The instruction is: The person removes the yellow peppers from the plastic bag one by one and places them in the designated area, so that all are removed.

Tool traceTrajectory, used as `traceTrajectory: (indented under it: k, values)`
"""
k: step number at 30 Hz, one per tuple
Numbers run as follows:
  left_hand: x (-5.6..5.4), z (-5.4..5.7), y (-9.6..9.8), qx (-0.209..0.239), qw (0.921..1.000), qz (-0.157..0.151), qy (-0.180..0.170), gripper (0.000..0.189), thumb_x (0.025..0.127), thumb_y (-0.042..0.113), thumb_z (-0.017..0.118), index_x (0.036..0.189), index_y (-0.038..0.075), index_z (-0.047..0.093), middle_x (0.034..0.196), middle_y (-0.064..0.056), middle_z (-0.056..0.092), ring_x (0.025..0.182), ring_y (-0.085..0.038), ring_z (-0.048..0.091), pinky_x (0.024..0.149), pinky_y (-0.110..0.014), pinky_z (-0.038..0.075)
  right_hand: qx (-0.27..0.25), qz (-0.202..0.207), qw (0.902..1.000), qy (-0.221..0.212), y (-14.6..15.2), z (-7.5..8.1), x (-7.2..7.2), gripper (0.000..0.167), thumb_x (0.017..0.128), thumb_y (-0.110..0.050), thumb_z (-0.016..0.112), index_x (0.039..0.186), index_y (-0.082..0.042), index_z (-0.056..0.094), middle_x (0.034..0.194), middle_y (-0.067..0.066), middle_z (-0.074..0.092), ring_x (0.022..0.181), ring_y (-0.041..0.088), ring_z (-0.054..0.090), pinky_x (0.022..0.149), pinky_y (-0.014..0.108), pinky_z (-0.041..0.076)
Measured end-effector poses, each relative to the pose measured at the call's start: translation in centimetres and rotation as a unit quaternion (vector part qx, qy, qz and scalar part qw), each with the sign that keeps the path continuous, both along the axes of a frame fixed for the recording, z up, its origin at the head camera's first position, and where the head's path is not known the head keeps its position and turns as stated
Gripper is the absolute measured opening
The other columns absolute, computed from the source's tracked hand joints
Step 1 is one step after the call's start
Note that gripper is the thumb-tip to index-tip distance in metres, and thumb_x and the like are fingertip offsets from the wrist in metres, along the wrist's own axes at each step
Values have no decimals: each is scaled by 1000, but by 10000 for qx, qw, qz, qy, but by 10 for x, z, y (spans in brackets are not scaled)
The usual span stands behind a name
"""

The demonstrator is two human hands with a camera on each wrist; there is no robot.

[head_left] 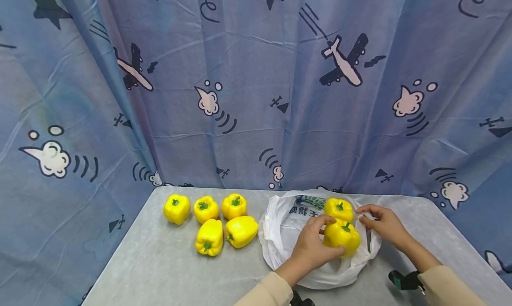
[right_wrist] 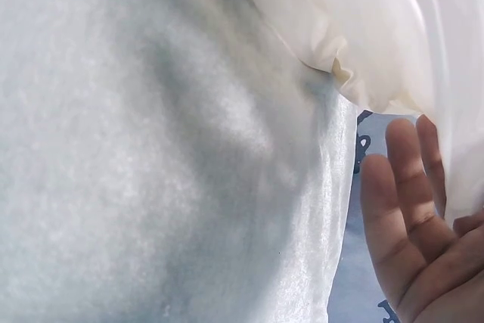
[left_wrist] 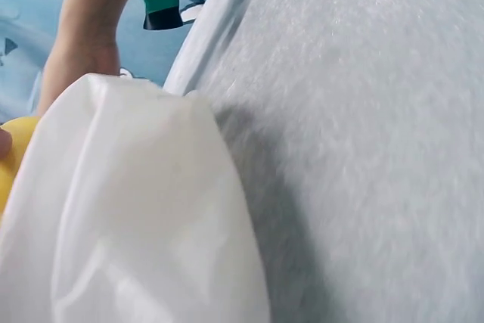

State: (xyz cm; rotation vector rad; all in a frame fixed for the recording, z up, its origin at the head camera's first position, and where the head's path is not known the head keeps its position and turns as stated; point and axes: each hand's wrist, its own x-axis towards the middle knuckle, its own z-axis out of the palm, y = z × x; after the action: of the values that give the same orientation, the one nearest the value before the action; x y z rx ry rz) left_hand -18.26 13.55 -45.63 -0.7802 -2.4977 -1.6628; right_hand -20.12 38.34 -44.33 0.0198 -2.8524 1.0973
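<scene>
My left hand (head_left: 313,244) grips a yellow bell pepper (head_left: 343,238) over the white plastic bag (head_left: 274,248), thumb and fingers on either side of it. Just behind that pepper, a second yellow bell pepper (head_left: 338,209) shows at the bag's right side. At the bag's right edge, my right hand (head_left: 382,225) pinches the rim between thumb and fingers. The right wrist view has that hand (right_wrist: 427,240) beside the bag's thin film (right_wrist: 393,35), some fingers extended outside it. In the left wrist view the bag (left_wrist: 144,209) hides most of a yellow pepper (left_wrist: 17,141).
Several yellow bell peppers (head_left: 206,209) stand or lie grouped left of the bag on the grey-covered table (head_left: 160,270). A blue patterned curtain (head_left: 248,97) rises behind the table's back edge. Dark straps with devices (head_left: 405,280) sit at both wrists.
</scene>
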Motion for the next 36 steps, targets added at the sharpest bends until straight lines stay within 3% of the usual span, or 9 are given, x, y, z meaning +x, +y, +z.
traceTrajectory:
  k: [12, 25, 36]
  values:
    - [1, 11, -21, 155, 9998, -153, -28, 57, 68, 24, 84, 118, 26, 58, 123, 4, 54, 93, 1, 55, 80, -19, 53, 12, -70, 10000, -34, 0, 0, 2, 30, 94, -24, 61, 117, -4, 64, 106, 16, 65, 68, 10, 57, 62, 23, 48]
    - [10, 20, -45, 212, 9995, -214, -36, 55, 69, 22, 82, 118, 26, 58, 119, 5, 54, 99, -2, 55, 80, -20, 54, -123, -27, 9999, 14, 0, -4, 4, 30, 93, -21, 62, 116, -3, 64, 109, 19, 65, 69, 11, 58, 60, 23, 49]
    - [8, 23, -79, 80, 9996, -92, 256, 57, 70, 20, 81, 122, 24, 57, 119, 2, 57, 99, -8, 60, 80, -23, 56, -105, -82, 9999, 22, 0, -2, 5, 30, 93, -21, 62, 116, -2, 64, 111, 20, 65, 68, 10, 58, 60, 22, 48]
